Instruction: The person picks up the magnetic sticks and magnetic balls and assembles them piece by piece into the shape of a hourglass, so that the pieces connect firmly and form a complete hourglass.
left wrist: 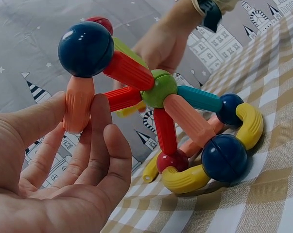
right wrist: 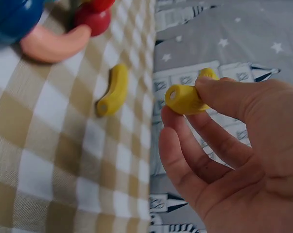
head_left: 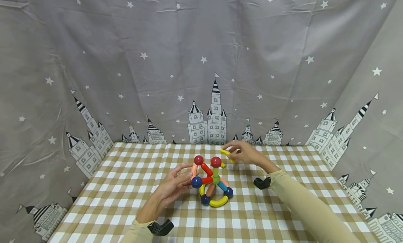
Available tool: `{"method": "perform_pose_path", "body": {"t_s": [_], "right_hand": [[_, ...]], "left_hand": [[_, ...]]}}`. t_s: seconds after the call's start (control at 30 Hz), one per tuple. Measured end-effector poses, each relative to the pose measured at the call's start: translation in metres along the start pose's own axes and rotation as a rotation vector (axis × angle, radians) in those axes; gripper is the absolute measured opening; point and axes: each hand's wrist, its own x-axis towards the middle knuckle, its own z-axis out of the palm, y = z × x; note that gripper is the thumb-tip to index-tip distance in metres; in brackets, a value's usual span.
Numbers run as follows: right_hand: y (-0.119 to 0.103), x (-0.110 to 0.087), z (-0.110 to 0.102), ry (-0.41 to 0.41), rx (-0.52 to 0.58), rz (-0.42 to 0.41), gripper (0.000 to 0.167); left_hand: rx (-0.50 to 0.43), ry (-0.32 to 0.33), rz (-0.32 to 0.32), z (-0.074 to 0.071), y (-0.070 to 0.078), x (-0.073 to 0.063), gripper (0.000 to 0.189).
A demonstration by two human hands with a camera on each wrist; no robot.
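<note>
A magnetic stick-and-ball structure stands on the cloth, its green ball (left wrist: 160, 88) joining red, teal, green and peach sticks. At its left side my left hand (head_left: 171, 187) pinches a peach magnetic stick (left wrist: 78, 104) between thumb and fingers; this stick hangs from a dark blue ball (left wrist: 86, 49). Yellow and peach curved sticks with balls form the ring base. Behind and right of the structure, my right hand (head_left: 247, 154) holds a curved yellow magnetic stick (right wrist: 184, 99), raised off the cloth. One end disc of it shows; the thumb covers part of its middle.
Another curved yellow stick (right wrist: 115, 90) lies loose on the checked tablecloth (head_left: 126, 201), behind the structure. A grey curtain (head_left: 176, 75) printed with castles and stars hangs along the table's back and sides.
</note>
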Motion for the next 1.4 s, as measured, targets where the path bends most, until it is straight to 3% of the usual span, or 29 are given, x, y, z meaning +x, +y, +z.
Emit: {"method": "perform_pose_path", "body": {"t_s": [0.37, 0.57, 0.93, 1.4], "right_hand": [[-0.054, -0.004, -0.008, -0.021, 0.243, 0.036, 0.035], [-0.072, -0.002, -0.006, -0.039, 0.301, 0.043, 0.037], [-0.082, -0.002, 0.006, -0.057, 0.336, 0.057, 0.033], [-0.083, -0.005, 0.006, -0.057, 0.369, 0.077, 0.032]], "left_hand": [[-0.01, -0.007, 0.0, 0.0, 0.0, 0.0, 0.057], [-0.01, -0.009, -0.001, -0.001, 0.0, 0.001, 0.059], [-0.003, -0.007, 0.002, 0.0, 0.0, 0.0, 0.058], [0.014, -0.004, 0.007, 0.0, 0.0, 0.0, 0.057]]}}
